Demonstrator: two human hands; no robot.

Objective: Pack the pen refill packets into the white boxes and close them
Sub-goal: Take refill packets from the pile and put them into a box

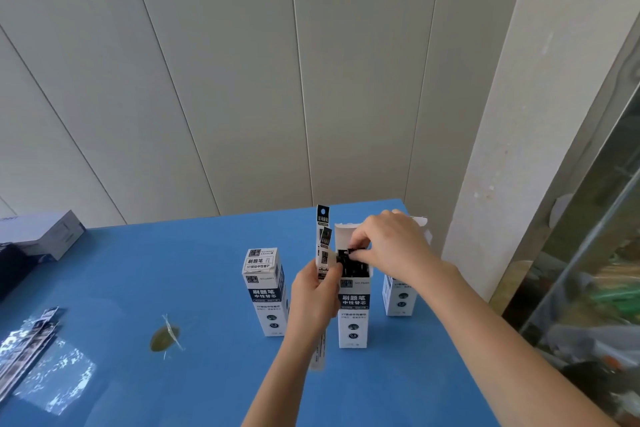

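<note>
Head view: I look down on a blue worktop [173, 270] set against a pale panelled wall [242, 80].
Open box: the open box [353, 315] stands upright just right of the worktop's middle, its top flap raised on the 12 o'clock side.
Boxed packets: the boxed packets [353, 265] show as dark ends in the mouth of the open box.
Right hand: the right hand [391, 246] sits over that mouth, its fingers [363, 237] pinched together on the tops of the boxed packets.
Left hand: the left hand [313, 295] is at 9 o'clock of the open box, fingers [330, 272] curled round the held packet.
Held packet: the held packet [323, 236] is upright, its top above the box flap and its clear lower end below the wrist.
Closed box: the closed box [265, 291] stands upright at 9 o'clock of the open box, apart from it, lid down.
Third box: the third box [398, 298] is at 3 o'clock, partly hidden by the right forearm; I cannot tell the state of its lid.
Loose packets: the loose packets [27, 340] lie flat at 8 o'clock, by the left edge.
Grey carton: the grey carton [41, 232] sits at 10 o'clock.
</note>
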